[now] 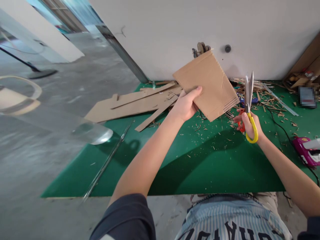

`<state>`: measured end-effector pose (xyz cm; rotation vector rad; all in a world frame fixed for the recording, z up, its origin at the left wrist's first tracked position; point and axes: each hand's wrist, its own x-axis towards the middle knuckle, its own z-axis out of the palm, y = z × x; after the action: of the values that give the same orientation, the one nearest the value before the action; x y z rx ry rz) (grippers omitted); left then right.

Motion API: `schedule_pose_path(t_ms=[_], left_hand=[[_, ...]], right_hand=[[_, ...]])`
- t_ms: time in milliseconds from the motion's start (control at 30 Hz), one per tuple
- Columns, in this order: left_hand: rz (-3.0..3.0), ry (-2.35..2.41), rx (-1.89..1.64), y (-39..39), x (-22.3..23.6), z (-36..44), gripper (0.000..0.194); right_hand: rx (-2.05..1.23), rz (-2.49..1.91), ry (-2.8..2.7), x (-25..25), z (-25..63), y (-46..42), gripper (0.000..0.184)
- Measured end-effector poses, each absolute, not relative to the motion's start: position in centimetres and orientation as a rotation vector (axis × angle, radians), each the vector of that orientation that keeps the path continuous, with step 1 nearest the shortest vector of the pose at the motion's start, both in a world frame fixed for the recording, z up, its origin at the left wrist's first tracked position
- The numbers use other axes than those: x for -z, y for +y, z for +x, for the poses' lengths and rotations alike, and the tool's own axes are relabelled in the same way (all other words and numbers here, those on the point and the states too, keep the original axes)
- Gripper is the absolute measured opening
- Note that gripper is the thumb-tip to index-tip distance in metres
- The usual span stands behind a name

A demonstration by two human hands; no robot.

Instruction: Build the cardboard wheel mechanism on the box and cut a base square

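My left hand [186, 105] grips a square piece of brown cardboard [207, 80] by its lower left edge, thumb on the face. Several thin parallel cuts show at the cardboard's lower right corner. Just right of that corner, my right hand [250, 123] holds a pair of scissors [248, 100] with a yellow and a red handle. The scissor blades point up, slightly apart, and do not touch the cardboard. Both hands are raised over the green table [200, 166].
Cardboard strips and sheets [132, 105] lie at the back left. Cardboard scraps [265, 96] litter the back right. A magenta and white tool [306, 150] with a black cord is at the right. A clear bottle [97, 133] lies at the left, near a thin clear rod [110, 160].
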<state>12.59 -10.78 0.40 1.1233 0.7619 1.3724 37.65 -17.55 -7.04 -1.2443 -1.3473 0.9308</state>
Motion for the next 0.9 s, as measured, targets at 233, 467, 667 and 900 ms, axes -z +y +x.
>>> schedule_pose_path(t_ms=[233, 467, 667, 900], left_hand=[[1.105, 0.695, -1.43, -11.3, -0.3, 13.2, 0.053], [1.105, 0.722, -1.298, -11.7, 0.3, 13.6, 0.059], [1.143, 0.593, -1.019, -12.6, 2.7, 15.7, 0.052], [1.251, 0.46, -0.734, -11.5, 3.1, 13.7, 0.065]], right_hand=[[-1.043, -1.165, -1.265, 6.4, 37.6, -17.6, 0.07], [-1.406, -1.041, -1.14, 6.8, 37.5, -17.2, 0.07], [-1.254, -1.034, -1.067, 7.2, 36.9, -16.3, 0.047], [-0.9, -1.145, -1.042, 8.0, 39.1, -14.5, 0.036]])
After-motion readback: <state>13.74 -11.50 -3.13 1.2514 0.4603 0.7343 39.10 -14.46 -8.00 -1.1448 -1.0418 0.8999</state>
